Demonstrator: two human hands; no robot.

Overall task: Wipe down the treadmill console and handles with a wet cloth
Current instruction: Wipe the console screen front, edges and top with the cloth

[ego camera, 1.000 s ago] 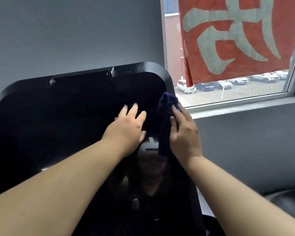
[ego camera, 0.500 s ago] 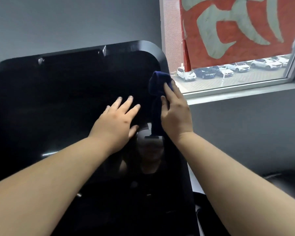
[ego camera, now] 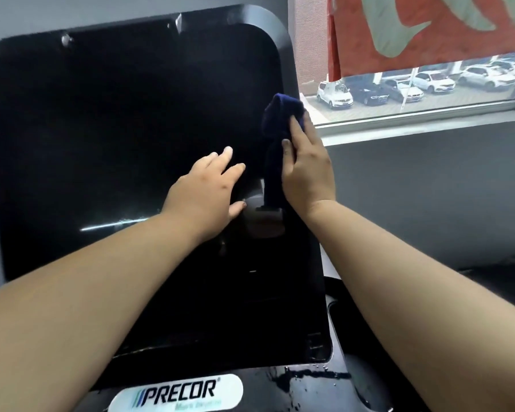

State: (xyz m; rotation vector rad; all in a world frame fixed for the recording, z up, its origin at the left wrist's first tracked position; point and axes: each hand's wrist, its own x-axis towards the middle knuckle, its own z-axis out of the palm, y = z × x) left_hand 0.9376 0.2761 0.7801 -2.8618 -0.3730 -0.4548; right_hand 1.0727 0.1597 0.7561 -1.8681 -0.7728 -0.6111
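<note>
Most of the view is filled by the big glossy black treadmill console screen (ego camera: 125, 120), upright beside a window (ego camera: 428, 114). Below it, the black lower console panel with the white Precor label (ego camera: 312, 379) carries water beads, so wet wiping seems under way; the handles are out of view and presumably left to do. The left hand (ego camera: 204, 190) rests flat on the screen, fingers straight and slightly spread. The right hand (ego camera: 306, 173), fingers laid nearly straight, presses the bunched dark blue cloth (ego camera: 275, 129) against the screen's right edge.
</note>
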